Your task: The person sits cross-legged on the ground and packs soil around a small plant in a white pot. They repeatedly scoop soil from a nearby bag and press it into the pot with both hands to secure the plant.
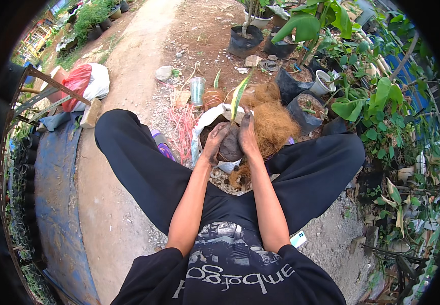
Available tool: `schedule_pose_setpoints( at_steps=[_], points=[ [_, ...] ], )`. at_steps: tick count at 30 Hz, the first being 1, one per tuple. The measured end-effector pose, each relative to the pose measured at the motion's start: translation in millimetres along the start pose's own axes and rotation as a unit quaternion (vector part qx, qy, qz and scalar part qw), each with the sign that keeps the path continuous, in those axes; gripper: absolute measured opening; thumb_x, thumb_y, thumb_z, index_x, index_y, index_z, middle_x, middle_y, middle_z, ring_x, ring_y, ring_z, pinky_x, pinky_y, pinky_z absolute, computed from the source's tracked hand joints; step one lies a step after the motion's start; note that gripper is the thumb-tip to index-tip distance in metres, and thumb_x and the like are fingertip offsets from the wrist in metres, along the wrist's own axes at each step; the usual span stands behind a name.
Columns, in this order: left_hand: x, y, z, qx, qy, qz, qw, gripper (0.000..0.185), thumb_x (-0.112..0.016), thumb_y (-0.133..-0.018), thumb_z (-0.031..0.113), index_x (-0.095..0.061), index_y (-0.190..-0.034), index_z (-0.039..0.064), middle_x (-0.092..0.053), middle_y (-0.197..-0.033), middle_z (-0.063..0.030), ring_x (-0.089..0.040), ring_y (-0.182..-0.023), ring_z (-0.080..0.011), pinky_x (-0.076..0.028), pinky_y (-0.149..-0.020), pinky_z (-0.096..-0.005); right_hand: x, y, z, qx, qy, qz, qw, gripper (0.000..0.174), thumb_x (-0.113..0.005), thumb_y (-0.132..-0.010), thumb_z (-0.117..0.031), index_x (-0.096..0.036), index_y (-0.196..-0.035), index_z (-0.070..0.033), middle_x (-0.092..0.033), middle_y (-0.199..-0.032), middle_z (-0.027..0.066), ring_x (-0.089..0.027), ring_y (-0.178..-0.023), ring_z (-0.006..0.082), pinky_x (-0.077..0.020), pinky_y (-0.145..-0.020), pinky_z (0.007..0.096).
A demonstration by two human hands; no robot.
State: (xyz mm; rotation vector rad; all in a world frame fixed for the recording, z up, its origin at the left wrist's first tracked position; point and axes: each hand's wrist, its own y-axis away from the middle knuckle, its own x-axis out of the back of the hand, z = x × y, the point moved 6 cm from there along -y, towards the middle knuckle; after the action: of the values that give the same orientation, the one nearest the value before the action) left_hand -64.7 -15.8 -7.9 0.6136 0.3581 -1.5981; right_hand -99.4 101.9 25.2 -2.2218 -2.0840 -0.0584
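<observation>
Between my two soil-covered hands is a dark, rounded ball of soil (230, 145), with a yellow-edged snake plant leaf (239, 95) standing up from its top. My left hand (218, 140) cups one side and my right hand (247, 133) presses the other. The ball is over a white sack (209, 116) with dark soil inside, partly hidden by my hands. Brown coconut fibre (275, 124) lies heaped to the right of the sack. Behind the sack, a small fibre-wrapped ball (213, 97) bears a short leaf, beside a clear plastic cup (197, 91).
Pink plastic string (181, 127) lies left of the sack. Black planting bags (245, 42) and a white pot (323, 82) stand beyond and to the right, among leafy plants. A blue tarp (56, 190) and a red and white sack (86, 84) are at left.
</observation>
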Motion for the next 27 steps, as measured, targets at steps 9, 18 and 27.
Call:
schedule_pose_setpoints(
  at_steps=[9,18,27],
  points=[
    [-15,4,5,0.017,-0.083,-0.076,0.994,0.036,-0.061,-0.090,0.020,-0.056,-0.118,-0.001,-0.058,-0.115,-0.0051,-0.053,-0.104,-0.0115,-0.042,-0.092,-0.0268,4,-13,17,-0.084,-0.234,-0.040,0.968,0.089,-0.021,-0.088,-0.073,-0.016,-0.145,-0.005,-0.027,-0.146,0.0189,-0.029,-0.134,0.0292,-0.0224,-0.111,0.0389],
    [12,-3,-2,0.027,0.100,0.069,0.992,0.050,-0.058,-0.092,0.034,-0.044,-0.129,0.004,-0.050,-0.125,-0.0076,-0.050,-0.116,-0.0167,-0.044,-0.096,-0.0321,9,5,0,-0.080,-0.045,-0.041,0.995,0.077,-0.029,-0.089,-0.071,-0.040,-0.137,-0.012,-0.040,-0.142,0.0148,-0.041,-0.128,0.0289,-0.0226,-0.110,0.0459],
    [-1,-3,40,-0.056,0.003,-0.001,0.998,0.076,-0.040,-0.093,0.059,-0.033,-0.140,0.001,-0.042,-0.139,-0.0176,-0.040,-0.130,-0.0275,-0.028,-0.111,-0.0414,1,12,12,-0.160,-0.440,-0.049,0.882,0.071,-0.034,-0.092,-0.063,-0.045,-0.130,-0.005,-0.055,-0.125,0.0146,-0.059,-0.111,0.0272,-0.0529,-0.090,0.0454]
  ],
)
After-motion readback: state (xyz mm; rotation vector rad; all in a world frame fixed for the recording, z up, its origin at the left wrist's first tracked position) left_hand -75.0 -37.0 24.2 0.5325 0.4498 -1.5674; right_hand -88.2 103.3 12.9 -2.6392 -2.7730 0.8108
